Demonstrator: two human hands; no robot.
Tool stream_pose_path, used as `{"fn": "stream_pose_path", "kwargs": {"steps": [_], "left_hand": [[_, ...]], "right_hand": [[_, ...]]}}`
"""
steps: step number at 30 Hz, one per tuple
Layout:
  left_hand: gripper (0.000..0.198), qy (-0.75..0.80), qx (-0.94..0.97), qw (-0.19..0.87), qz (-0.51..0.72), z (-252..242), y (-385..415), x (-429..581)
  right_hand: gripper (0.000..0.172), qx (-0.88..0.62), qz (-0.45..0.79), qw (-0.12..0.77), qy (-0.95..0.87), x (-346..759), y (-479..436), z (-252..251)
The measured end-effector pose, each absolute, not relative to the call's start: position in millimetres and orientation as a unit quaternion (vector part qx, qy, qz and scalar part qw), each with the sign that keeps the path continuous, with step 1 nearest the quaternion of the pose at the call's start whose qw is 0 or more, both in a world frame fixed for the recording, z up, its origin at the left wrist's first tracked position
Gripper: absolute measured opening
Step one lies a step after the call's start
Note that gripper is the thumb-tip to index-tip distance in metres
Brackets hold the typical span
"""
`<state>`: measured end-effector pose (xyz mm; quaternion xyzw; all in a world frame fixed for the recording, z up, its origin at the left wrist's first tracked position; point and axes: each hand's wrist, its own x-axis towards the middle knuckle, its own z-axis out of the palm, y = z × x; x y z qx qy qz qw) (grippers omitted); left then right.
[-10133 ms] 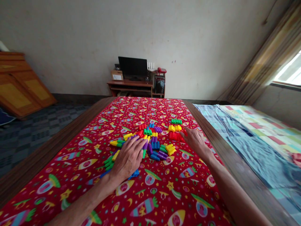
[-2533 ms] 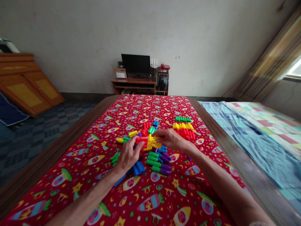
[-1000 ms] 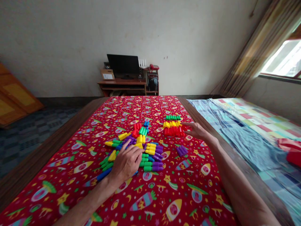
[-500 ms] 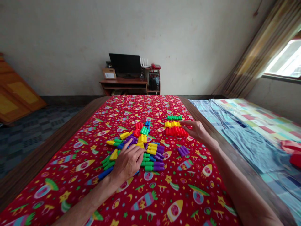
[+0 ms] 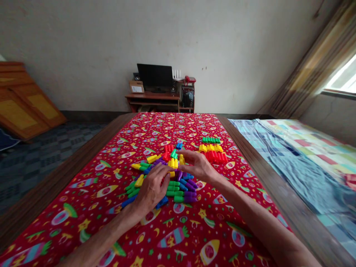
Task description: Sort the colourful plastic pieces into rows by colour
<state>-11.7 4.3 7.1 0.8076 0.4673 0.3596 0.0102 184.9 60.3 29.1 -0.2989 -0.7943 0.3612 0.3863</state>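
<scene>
Bullet-shaped plastic building blocks lie in a mixed pile (image 5: pixel 174 188) on the table, in green, blue, purple, yellow and red. Over the pile's near left side is my left hand (image 5: pixel 154 185), its fingers bent together and its fingertips beside yellow and purple pieces; what they grip is hidden. My right hand (image 5: pixel 200 167) reaches in from the right, thumb and forefinger on either side of a yellow block (image 5: pixel 181 159). To the right, sorted rows stand apart: a green row (image 5: pixel 211 140), a yellow row (image 5: pixel 210 148) and a red row (image 5: pixel 217 157).
A red patterned cloth (image 5: pixel 172 237) covers the table, with dark wooden edges (image 5: pixel 274 185) showing. Beyond it stands a desk (image 5: pixel 152 95) with a monitor (image 5: pixel 155 78). A bed (image 5: pixel 306 148) is at the right, a wooden cabinet (image 5: pixel 27 104) at the left.
My right hand has moved left from the sorted rows to the pile. My left fingers have curled in. The yellow piece has left the purple one beside my left hand. The view has turned slightly left.
</scene>
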Motion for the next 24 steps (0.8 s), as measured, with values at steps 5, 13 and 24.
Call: {"fn": "stream_pose_path", "kwargs": {"steps": [5, 13, 24], "left_hand": [[0.044, 0.493, 0.780, 0.125, 0.365, 26.5, -3.1, -5.9], [0.027, 0.551, 0.696, 0.283, 0.362, 26.2, 1.2, -7.0], [0.036, 0.492, 0.619, 0.475, 0.387, 26.5, -3.0, -5.8]], "right_hand": [[0.048, -0.292, 0.551, 0.469, -0.625, 169.8, 56.3, 26.9], [0.036, -0.355, 0.447, 0.407, -0.713, 173.2, 51.7, 19.4], [0.027, -0.292, 0.328, 0.301, -0.847, 196.5, 45.9, 49.6]]}}
